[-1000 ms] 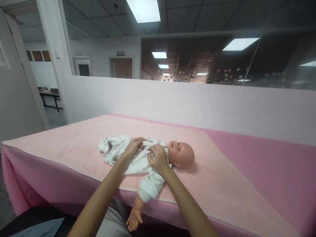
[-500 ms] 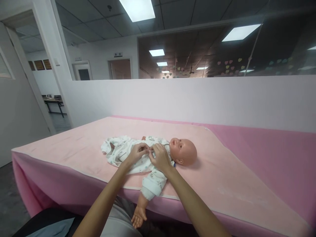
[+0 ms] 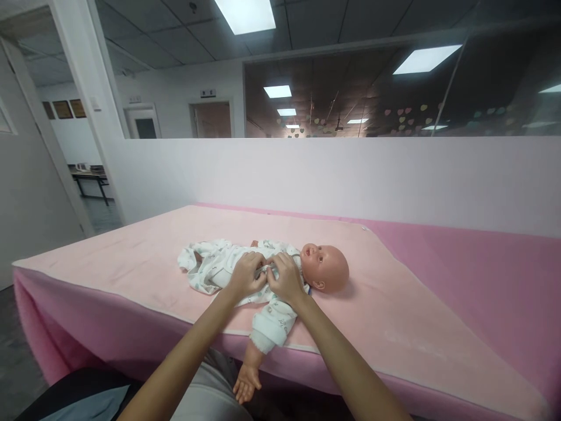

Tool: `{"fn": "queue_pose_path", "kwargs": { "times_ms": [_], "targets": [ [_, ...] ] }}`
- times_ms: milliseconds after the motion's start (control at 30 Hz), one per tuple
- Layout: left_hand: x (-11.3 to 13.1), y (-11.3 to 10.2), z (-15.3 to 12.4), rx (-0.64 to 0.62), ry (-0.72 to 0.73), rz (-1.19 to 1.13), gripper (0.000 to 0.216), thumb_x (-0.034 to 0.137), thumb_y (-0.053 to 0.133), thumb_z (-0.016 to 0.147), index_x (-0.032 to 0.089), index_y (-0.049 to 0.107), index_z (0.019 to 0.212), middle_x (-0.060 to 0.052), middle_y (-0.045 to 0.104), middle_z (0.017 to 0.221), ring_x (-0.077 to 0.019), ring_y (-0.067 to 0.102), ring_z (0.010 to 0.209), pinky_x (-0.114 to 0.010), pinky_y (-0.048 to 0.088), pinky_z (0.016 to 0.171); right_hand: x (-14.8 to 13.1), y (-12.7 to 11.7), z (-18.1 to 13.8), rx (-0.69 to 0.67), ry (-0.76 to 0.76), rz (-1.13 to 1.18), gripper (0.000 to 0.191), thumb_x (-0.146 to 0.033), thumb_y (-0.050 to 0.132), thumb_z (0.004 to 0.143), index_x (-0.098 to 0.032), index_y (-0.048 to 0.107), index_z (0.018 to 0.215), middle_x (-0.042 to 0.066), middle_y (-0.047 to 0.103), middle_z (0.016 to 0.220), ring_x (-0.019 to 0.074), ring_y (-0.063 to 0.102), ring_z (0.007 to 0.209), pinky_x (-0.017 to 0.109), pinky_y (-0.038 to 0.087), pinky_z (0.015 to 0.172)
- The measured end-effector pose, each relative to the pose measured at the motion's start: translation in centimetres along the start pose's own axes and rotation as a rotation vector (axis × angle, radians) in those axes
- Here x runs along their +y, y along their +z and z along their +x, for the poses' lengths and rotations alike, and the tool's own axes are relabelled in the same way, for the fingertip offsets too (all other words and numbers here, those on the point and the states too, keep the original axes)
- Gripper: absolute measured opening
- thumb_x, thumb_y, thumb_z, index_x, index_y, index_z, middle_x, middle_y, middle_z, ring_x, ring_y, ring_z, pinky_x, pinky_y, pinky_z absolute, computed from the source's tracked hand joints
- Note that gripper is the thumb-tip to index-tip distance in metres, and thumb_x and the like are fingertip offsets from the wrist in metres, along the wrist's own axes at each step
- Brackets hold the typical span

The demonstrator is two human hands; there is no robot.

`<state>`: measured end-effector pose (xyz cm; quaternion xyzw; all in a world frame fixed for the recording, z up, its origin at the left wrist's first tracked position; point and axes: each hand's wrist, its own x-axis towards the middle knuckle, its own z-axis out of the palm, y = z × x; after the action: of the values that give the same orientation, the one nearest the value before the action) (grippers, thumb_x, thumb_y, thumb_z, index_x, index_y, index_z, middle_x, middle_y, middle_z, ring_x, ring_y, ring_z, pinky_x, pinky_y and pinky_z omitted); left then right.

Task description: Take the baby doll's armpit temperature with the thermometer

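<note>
A baby doll (image 3: 326,269) lies on its back on a pale pink mat (image 3: 144,257), head to the right. It wears a white printed romper (image 3: 210,266). One doll arm hangs over the near edge of the table, its bare hand (image 3: 246,383) below the edge. My left hand (image 3: 246,275) and my right hand (image 3: 284,278) sit side by side on the doll's chest, fingers pinching the romper's front where they meet. What lies between the fingertips is hidden.
The mat lies on a darker pink cloth (image 3: 473,280) covering the table. A low white partition wall (image 3: 350,175) runs behind it, with dark glass above. An open doorway (image 3: 83,175) on the left shows a desk beyond.
My left hand has moved right from the doll's belly to meet my right hand on the chest. Both now pinch the romper together.
</note>
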<state>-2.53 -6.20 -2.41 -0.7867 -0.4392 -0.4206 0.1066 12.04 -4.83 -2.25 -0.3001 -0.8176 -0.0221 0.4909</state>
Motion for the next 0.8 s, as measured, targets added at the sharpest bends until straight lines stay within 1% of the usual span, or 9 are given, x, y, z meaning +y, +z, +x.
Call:
{"fn": "queue_pose_path", "kwargs": {
  "times_ms": [333,800],
  "targets": [
    [-0.27,0.36,0.12,0.004,0.000,0.040,0.010,0.014,0.043,0.061,0.020,0.040,0.069,-0.001,0.048,0.066,-0.0178,0.044,0.065,-0.032,0.037,0.065,-0.05,-0.08,0.02,0.010,-0.005,-0.012,0.007,-0.014,0.046,0.074,-0.021,0.046,0.073,0.003,0.054,0.077,0.0184,0.047,0.074,0.030,0.037,0.069],
    [-0.38,0.40,0.08,-0.001,-0.044,-0.004,0.011,0.015,0.044,0.059,0.021,0.040,0.068,-0.001,0.050,0.067,-0.0181,0.046,0.066,-0.031,0.037,0.064,0.00,-0.04,0.02,-0.002,-0.006,-0.024,0.009,-0.012,0.045,0.073,-0.021,0.047,0.073,0.004,0.054,0.076,0.0188,0.046,0.074,0.030,0.037,0.068]
  ]
}}
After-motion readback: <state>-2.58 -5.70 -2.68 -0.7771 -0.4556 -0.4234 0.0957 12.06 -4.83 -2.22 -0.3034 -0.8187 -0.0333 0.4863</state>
